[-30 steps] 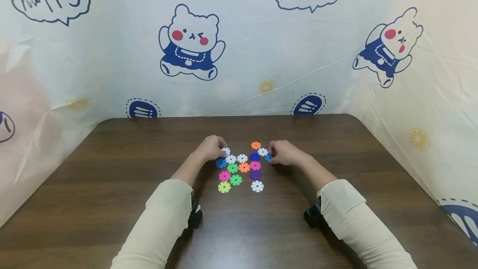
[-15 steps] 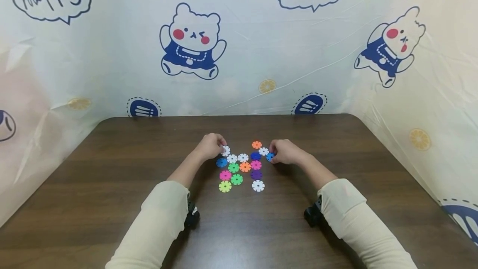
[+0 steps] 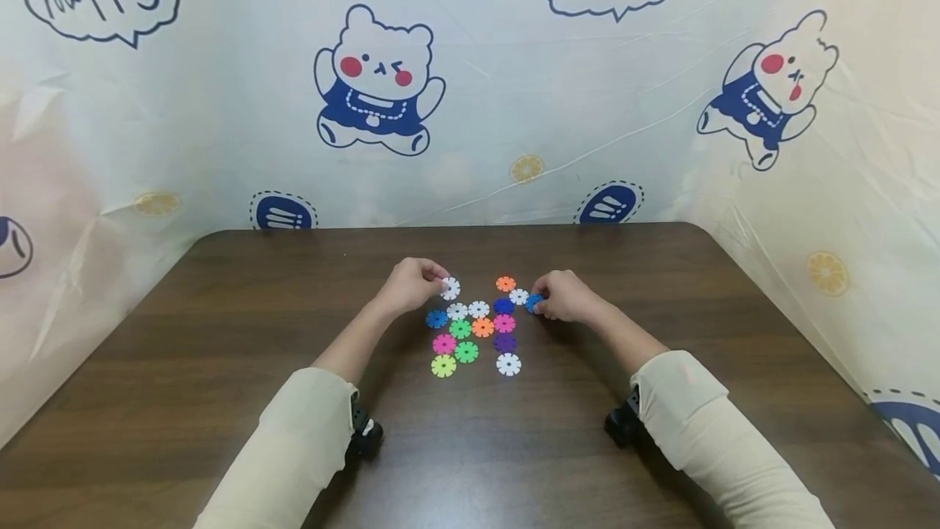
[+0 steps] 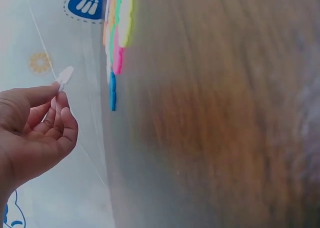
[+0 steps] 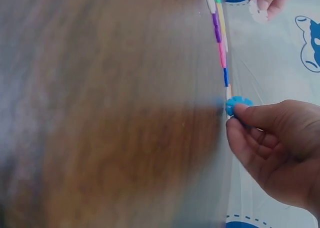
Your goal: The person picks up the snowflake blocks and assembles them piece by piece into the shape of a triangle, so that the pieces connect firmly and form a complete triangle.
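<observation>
Between thumb and fingers my left hand (image 3: pixel 411 286) pinches a white notched plastic disc (image 3: pixel 451 290). The left wrist view shows this white disc (image 4: pixel 65 76) raised above the tabletop, turned nearly edge-on. At the right of the pattern, my right hand (image 3: pixel 570 297) pinches a blue notched disc (image 3: pixel 534 304); in the right wrist view the blue disc (image 5: pixel 239 105) shows beside the thumb. Several flat discs form a pattern between the hands, among them an orange disc (image 3: pixel 505 284), a white disc (image 3: pixel 519 297), a pink disc (image 3: pixel 503 323) and a green disc (image 3: pixel 466 352).
The brown wooden table (image 3: pixel 470 447) spreads around the pattern. Behind it hangs a pale printed cloth (image 3: pixel 485 80) with bears and lettering. A blue disc (image 3: pixel 436 319) lies just below the left hand, and a yellow-green disc (image 3: pixel 443 366) is at the pattern's near left.
My left hand has lifted the white disc away from the pattern's upper left, up and slightly right. The right hand has raised the blue disc a little. The other discs stay put.
</observation>
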Motion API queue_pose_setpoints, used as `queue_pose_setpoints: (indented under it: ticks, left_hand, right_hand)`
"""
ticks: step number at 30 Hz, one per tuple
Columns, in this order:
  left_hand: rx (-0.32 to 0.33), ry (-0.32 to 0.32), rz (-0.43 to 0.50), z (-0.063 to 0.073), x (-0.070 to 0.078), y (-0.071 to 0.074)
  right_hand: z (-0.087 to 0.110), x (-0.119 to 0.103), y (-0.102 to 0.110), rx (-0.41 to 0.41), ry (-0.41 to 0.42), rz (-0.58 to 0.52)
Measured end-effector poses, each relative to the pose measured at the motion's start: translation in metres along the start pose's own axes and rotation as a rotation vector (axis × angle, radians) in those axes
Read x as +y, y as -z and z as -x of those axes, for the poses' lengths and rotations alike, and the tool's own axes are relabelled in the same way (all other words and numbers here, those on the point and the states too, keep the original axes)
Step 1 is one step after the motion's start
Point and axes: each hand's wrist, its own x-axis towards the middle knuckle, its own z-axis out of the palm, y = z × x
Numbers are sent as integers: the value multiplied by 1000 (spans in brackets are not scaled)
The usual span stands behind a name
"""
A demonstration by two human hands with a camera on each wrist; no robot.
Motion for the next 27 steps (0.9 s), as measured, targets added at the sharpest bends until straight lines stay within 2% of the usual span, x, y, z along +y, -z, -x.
queue_pose_setpoints:
  ticks: [7, 14, 17, 22, 27]
  left_hand:
    - [14, 10, 62, 11, 14, -4]
    - [-16, 17, 150, 25, 28, -9]
    - [-13, -18, 138, 31, 35, -12]
    - [-2, -86, 90, 41, 48, -18]
    - [12, -156, 93, 50, 55, -22]
  right_hand:
    - [5, 1, 4, 29, 0, -332]
    - [17, -12, 9, 46, 0, -635]
    - [23, -20, 10, 28, 2, -716]
    - [36, -32, 9, -3, 20, -789]
    - [45, -42, 5, -20, 41, -868]
